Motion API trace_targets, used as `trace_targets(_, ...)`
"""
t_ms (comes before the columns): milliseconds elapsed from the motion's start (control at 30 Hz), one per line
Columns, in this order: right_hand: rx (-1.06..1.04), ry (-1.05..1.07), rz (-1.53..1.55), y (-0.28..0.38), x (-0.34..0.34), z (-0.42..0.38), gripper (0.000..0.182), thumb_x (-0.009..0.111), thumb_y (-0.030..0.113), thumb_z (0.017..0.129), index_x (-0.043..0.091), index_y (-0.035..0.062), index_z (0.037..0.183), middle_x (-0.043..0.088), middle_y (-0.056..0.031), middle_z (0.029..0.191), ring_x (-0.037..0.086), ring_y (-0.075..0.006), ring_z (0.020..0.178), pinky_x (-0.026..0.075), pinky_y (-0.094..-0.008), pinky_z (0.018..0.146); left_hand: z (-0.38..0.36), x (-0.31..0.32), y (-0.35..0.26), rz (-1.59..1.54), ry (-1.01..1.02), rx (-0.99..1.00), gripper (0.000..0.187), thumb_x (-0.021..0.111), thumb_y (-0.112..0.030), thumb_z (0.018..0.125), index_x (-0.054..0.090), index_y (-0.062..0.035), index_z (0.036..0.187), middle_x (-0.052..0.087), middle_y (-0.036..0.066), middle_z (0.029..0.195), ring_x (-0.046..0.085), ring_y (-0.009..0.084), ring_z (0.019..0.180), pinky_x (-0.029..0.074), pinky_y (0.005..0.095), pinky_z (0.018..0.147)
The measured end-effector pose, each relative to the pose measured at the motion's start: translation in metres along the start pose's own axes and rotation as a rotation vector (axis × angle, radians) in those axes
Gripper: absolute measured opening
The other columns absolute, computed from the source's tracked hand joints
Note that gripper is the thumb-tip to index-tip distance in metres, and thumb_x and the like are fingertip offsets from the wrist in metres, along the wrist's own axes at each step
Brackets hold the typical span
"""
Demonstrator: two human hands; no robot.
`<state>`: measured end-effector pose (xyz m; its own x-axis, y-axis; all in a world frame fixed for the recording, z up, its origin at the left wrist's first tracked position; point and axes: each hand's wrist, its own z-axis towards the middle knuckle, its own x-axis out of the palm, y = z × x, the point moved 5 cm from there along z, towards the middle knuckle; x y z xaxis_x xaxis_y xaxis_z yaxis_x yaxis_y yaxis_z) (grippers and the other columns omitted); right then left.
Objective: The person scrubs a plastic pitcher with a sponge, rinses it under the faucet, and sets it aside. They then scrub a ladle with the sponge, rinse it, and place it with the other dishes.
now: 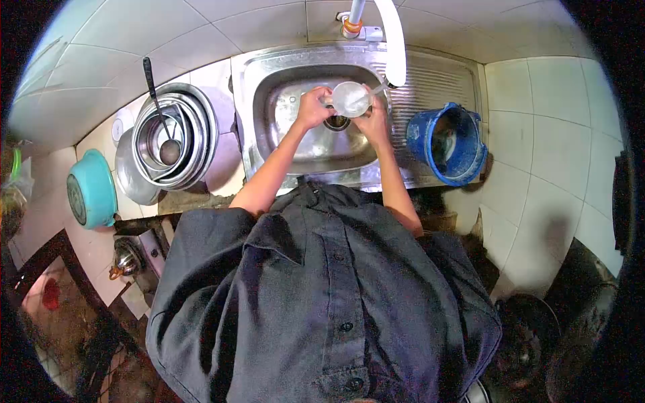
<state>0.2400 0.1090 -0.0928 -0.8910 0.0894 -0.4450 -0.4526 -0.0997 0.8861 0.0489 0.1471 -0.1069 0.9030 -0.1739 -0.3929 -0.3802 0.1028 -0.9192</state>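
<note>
A whitish, translucent cup (pixel 351 101) is held between both hands above the steel sink (pixel 316 153). My left hand (pixel 314 107) is closed on its left side, with the thumb and fingers around what looks like a handle. On the other side, my right hand (pixel 375 122) grips the cup's wall, its fingers partly behind it. Water runs from the white faucet (pixel 395 43) at a slant toward the cup's upper right rim. Below the cup, the dark drain (pixel 336 123) shows in part.
A blue bucket (pixel 418 131) stands on the ridged drainboard (pixel 437 84) to the right. Left of the sink are stacked steel bowls (pixel 209 127) with a ladle (pixel 169 152) inside. A teal basin (pixel 101 191) leans farther left. Tiled walls (pixel 269 27) enclose the counter.
</note>
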Motion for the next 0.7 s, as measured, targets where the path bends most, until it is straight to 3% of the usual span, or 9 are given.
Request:
trace_targets(133,0.012,0.000,-0.045,0.011,-0.007,0.002,0.082,0.082,0.004,0.065,0.045,0.0092,0.138,0.046,-0.0123,0.135,0.054,-0.0232,0.118,0.055,-0.0359,0.088,0.003,0.002,-0.009,-0.069,0.008,-0.007,0.035,0.079,-0.010,0.054,0.062,-0.0039,0.084,0.068,0.011,0.098,0.065,0.0243,0.091,0.051,0.0337,0.082)
trace_targets(333,-0.001,-0.021,-0.233,0.040,-0.016,0.000,0.078,0.080,0.007,0.065,0.048,0.0089,0.135,0.054,-0.0163,0.130,0.055,-0.0298,0.117,0.047,-0.0390,0.095,0.006,0.014,0.004,-0.070,-0.059,0.017,0.024,0.074,-0.007,0.059,0.060,-0.0033,0.078,0.069,0.011,0.086,0.066,0.0240,0.082,0.051,0.0336,0.076)
trace_targets(400,-0.025,-0.053,-0.322,0.045,-0.018,-0.002,0.077,0.080,0.008,0.064,0.049,0.0084,0.134,0.056,-0.0177,0.128,0.054,-0.0328,0.118,0.042,-0.0397,0.100,0.006,0.020,0.015,-0.082,-0.017,-0.025,0.021,0.074,-0.009,0.067,0.065,-0.0035,0.085,0.068,0.005,0.084,0.061,0.0120,0.081,0.048,0.0293,0.078)
trace_targets(500,-0.028,-0.064,-0.343,0.050,-0.018,-0.003,0.076,0.080,0.010,0.063,0.050,0.0080,0.133,0.056,-0.0177,0.129,0.053,-0.0335,0.119,0.042,-0.0409,0.101,0.006,0.017,0.009,-0.102,-0.102,0.040,0.019,0.071,-0.008,0.062,0.061,-0.0039,0.077,0.066,0.013,0.074,0.064,0.0178,0.070,0.049,0.0321,0.067)
trace_targets(600,0.033,0.009,-0.324,0.048,-0.014,-0.001,0.084,0.083,0.013,0.062,0.044,0.0067,0.136,0.054,-0.0179,0.129,0.049,-0.0361,0.120,0.037,-0.0434,0.105,0.004,0.008,0.002,-0.079,-0.045,-0.075,0.018,0.071,-0.008,0.063,0.061,-0.0037,0.077,0.066,0.012,0.074,0.064,0.0167,0.071,0.049,0.0312,0.067)
trace_targets(700,0.045,0.038,-0.300,0.044,-0.009,0.001,0.085,0.084,0.014,0.060,0.044,0.0033,0.135,0.054,-0.0190,0.128,0.050,-0.0361,0.118,0.037,-0.0437,0.105,0.003,-0.001,-0.006,-0.021,-0.051,-0.051,0.018,0.072,-0.010,0.064,0.061,-0.0039,0.076,0.066,0.011,0.074,0.063,0.0153,0.071,0.048,0.0305,0.068)
